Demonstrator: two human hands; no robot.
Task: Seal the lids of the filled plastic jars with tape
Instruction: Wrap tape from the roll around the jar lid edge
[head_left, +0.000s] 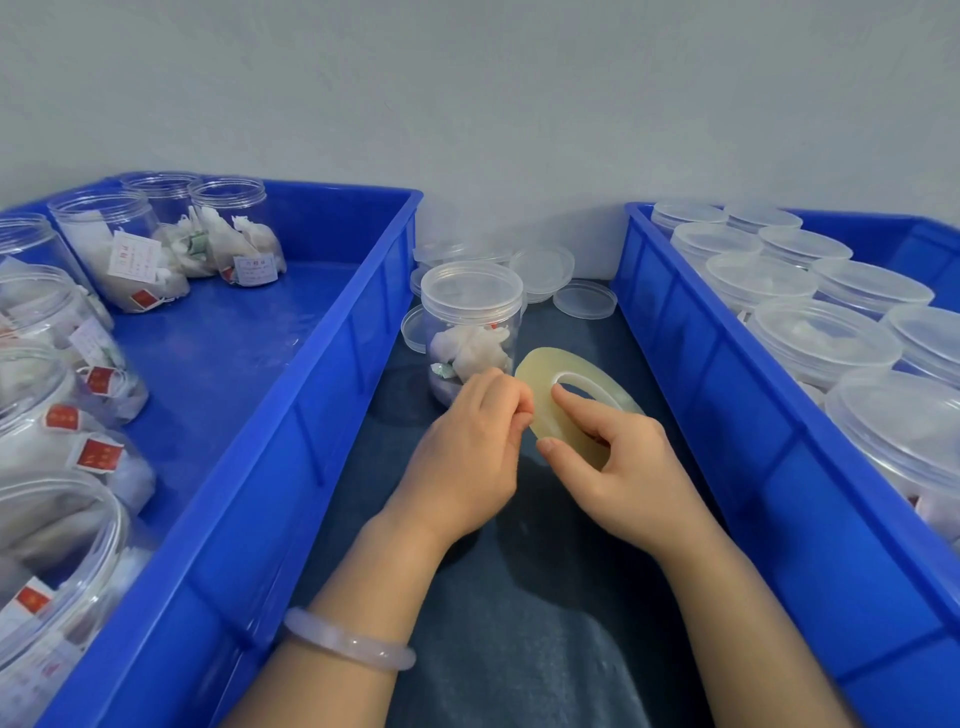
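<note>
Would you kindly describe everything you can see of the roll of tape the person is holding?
The roll of tape is a broad, flat ring of pale yellowish, translucent tape with an open hole at its centre. It is held tilted above the dark cloth, just right of the lidded jar. The right hand grips it, forefinger on its face by the hole and thumb at the near edge. The left hand pinches at its left edge. No loose strip shows.
</note>
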